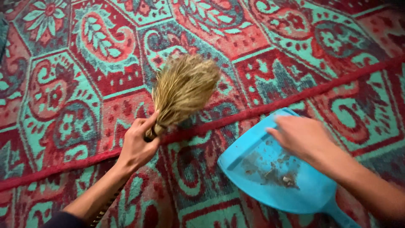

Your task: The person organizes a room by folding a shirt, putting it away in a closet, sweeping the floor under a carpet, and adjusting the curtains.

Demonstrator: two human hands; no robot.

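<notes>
I count two hands, one broom and one dustpan in my view, all over a patterned carpet (295,55) in red and teal that fills the whole frame. My left hand (137,143), at lower left of centre, is wrapped tight around the neck of the grass broom (183,90), with the thumb lying up along the bundle. The single straw-coloured head fans out toward the upper middle of the frame, its tips against the carpet. The handle runs back down along my forearm toward the bottom left edge, where I can just see a banded length of it. My right hand (301,137), at right of centre, lies palm down over the upper rim of the one blue dustpan (270,177), fingers together and pointing left; I cannot tell whether it grips the rim or only rests on it. The dustpan sits flat on the carpet at lower right, its handle pointing off the bottom edge, with a small patch of grey dust and crumbs inside. One raised red ridge (253,114) crosses the carpet diagonally between broom and dustpan.
</notes>
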